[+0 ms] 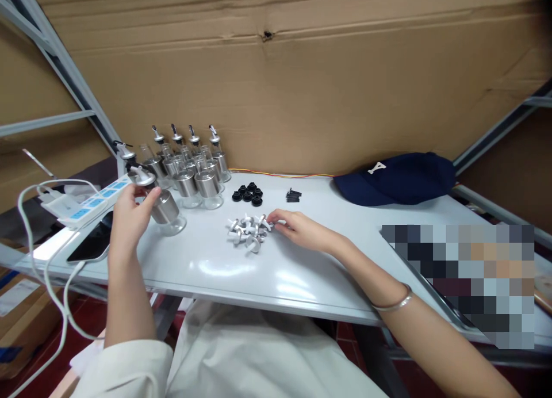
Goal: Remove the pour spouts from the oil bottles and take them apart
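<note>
My left hand (131, 217) is closed around the neck of a glass oil bottle (166, 209) with a steel sleeve. The bottle stands upright on the table and has a metal pourer top. My right hand (297, 226) reaches to the right edge of a heap of white-and-silver pourer spouts (248, 232). Its thumb and fingertips pinch one spout there, which they partly cover. Behind the heap lie several black stoppers (248, 194) and a small bunch of black caps (293, 195).
More bottles (207, 184) stand in rows at the back left, some with pourers. A power strip (92, 205), cables and a phone (92, 240) lie at the left. A navy cap (401, 179) sits at the back right; a blurred flat item (457, 277) is at the right. Cardboard (302, 99) backs the table.
</note>
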`<state>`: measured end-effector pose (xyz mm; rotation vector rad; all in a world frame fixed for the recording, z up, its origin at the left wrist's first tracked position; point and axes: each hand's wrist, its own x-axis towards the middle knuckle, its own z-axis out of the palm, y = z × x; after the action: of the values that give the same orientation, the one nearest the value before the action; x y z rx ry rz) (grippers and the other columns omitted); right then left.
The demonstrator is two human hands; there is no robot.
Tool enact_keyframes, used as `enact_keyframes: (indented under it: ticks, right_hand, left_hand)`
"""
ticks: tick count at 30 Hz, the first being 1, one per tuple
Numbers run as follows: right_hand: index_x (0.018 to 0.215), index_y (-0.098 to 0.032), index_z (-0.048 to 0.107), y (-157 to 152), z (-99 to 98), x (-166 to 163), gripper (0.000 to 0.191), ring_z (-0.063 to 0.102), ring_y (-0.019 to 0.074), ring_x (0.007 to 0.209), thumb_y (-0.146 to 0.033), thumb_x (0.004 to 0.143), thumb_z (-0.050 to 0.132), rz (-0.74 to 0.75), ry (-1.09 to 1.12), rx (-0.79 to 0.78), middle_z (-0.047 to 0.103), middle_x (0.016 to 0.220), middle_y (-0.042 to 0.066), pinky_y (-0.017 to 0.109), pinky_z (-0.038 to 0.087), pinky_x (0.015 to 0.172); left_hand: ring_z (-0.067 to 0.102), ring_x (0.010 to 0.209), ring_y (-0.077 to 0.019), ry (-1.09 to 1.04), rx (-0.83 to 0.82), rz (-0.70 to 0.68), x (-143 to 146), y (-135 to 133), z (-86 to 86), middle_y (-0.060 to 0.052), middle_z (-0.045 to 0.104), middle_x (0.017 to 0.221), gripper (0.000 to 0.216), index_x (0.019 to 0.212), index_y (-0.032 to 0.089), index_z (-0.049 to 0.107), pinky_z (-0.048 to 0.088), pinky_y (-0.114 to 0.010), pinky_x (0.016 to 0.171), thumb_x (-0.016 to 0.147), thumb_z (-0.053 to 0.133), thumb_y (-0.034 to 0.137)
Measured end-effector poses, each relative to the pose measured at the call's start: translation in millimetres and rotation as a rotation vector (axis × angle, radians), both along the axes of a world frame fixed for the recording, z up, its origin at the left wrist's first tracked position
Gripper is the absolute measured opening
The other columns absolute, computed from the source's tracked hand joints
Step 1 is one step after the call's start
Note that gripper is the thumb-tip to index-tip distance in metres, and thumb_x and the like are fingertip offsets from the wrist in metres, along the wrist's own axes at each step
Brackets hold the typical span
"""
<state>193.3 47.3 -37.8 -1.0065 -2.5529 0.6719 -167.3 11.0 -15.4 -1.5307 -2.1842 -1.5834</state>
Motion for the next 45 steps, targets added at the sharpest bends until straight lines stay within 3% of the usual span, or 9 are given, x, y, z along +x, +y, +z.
enact_keyframes:
  ticks: [4, 11, 19, 25, 29, 33, 36, 40, 45]
  right_hand:
    - [0.111, -0.017, 0.052, 1.7, -4.0, 0.1, 0.025, 0.061, 0.0190, 0.099, -0.014, 0.091, 0.038, 0.000, 0.029, -0.007, 0.064, 0.112, 0.010, 0.034, 0.048, 0.085]
    - [0.112, -0.019, 0.056, 0.7, -5.1, -1.6, 0.028, 0.058, 0.0207, 0.104, -0.014, 0.090, 0.040, 0.005, -0.037, 0.077, 0.064, 0.112, 0.009, 0.037, 0.046, 0.091]
    - [0.118, -0.017, 0.051, 1.6, -3.7, 0.8, 0.030, 0.054, 0.0236, 0.113, -0.021, 0.089, 0.045, -0.039, 0.044, 0.082, 0.058, 0.122, 0.013, 0.041, 0.044, 0.095]
    - [0.118, -0.021, 0.053, -8.5, 12.8, -4.1, 0.030, 0.053, 0.0224, 0.113, -0.034, 0.092, 0.044, -0.065, 0.341, 0.095, 0.058, 0.123, 0.010, 0.043, 0.042, 0.098]
    - [0.110, -0.022, 0.059, -29.8, 34.7, -11.5, 0.035, 0.056, 0.0220, 0.111, -0.045, 0.093, 0.039, 0.019, 0.608, -0.015, 0.062, 0.118, 0.008, 0.041, 0.044, 0.095]
    - [0.103, -0.022, 0.062, -57.4, 54.4, -17.5, 0.040, 0.058, 0.0206, 0.106, -0.050, 0.094, 0.034, 0.142, 0.702, -0.079, 0.062, 0.115, 0.008, 0.038, 0.047, 0.090]
    - [0.098, -0.021, 0.060, -74.6, 63.1, -20.7, 0.029, 0.059, 0.0197, 0.099, -0.045, 0.091, 0.043, 0.154, 0.645, -0.023, 0.063, 0.109, 0.007, 0.036, 0.050, 0.083]
    - [0.080, -0.021, 0.052, -85.3, 61.5, -25.9, 0.021, 0.059, 0.0166, 0.084, -0.028, 0.094, 0.038, 0.052, 0.643, 0.151, 0.061, 0.092, 0.006, 0.033, 0.050, 0.075]
    - [0.080, -0.022, 0.045, -85.2, 52.3, -30.5, 0.016, 0.057, 0.0178, 0.080, -0.022, 0.093, 0.036, -0.024, 0.662, 0.412, 0.058, 0.086, 0.006, 0.035, 0.049, 0.074]
  left_hand:
    - [0.059, 0.082, -0.0200, -0.071, 0.001, -0.119, 32.9, -28.4, 3.7, -0.003, 0.065, 0.088, 0.033, 0.092, 0.018, 0.059, 0.045, -0.031, 0.075, 0.077, 0.056, 0.047]
    - [0.059, 0.082, -0.0194, -0.151, -0.076, -0.523, 74.0, -50.6, 14.2, -0.004, 0.064, 0.085, 0.025, 0.087, 0.019, 0.060, 0.045, -0.030, 0.078, 0.078, 0.058, 0.042]
    - [0.061, 0.079, -0.0215, -0.180, -0.149, -0.744, 103.9, -68.6, 18.4, -0.006, 0.066, 0.088, 0.024, 0.087, 0.021, 0.064, 0.049, -0.031, 0.071, 0.074, 0.065, 0.041]
    - [0.064, 0.093, -0.0216, -0.495, -0.146, -1.068, 138.8, -66.2, 16.9, -0.008, 0.068, 0.097, 0.032, 0.103, 0.020, 0.061, 0.051, -0.031, 0.080, 0.074, 0.070, 0.029]
    - [0.064, 0.091, -0.0183, -0.647, -0.135, -1.240, 159.0, -62.8, 8.7, -0.006, 0.069, 0.096, 0.033, 0.110, 0.023, 0.057, 0.051, -0.027, 0.078, 0.079, 0.066, 0.030]
    - [0.062, 0.100, -0.0200, -0.668, -0.124, -1.267, 177.5, -62.6, 2.1, -0.007, 0.065, 0.110, 0.040, 0.119, 0.025, 0.053, 0.051, -0.029, 0.084, 0.081, 0.063, 0.035]
    - [0.058, 0.107, -0.0213, -0.599, -0.074, -1.261, 189.3, -64.5, -1.5, -0.006, 0.059, 0.119, 0.045, 0.125, 0.026, 0.051, 0.049, -0.032, 0.091, 0.083, 0.060, 0.039]
    - [0.056, 0.106, -0.0229, -0.541, 0.000, -1.247, 202.7, -65.3, -10.2, -0.007, 0.060, 0.113, 0.037, 0.119, 0.025, 0.055, 0.048, -0.035, 0.091, 0.086, 0.054, 0.042]
    - [0.057, 0.082, -0.0198, -0.430, 0.142, -1.140, 212.7, -61.0, -24.5, -0.006, 0.062, 0.091, 0.035, 0.113, 0.022, 0.057, 0.048, -0.034, 0.080, 0.087, 0.048, 0.045]
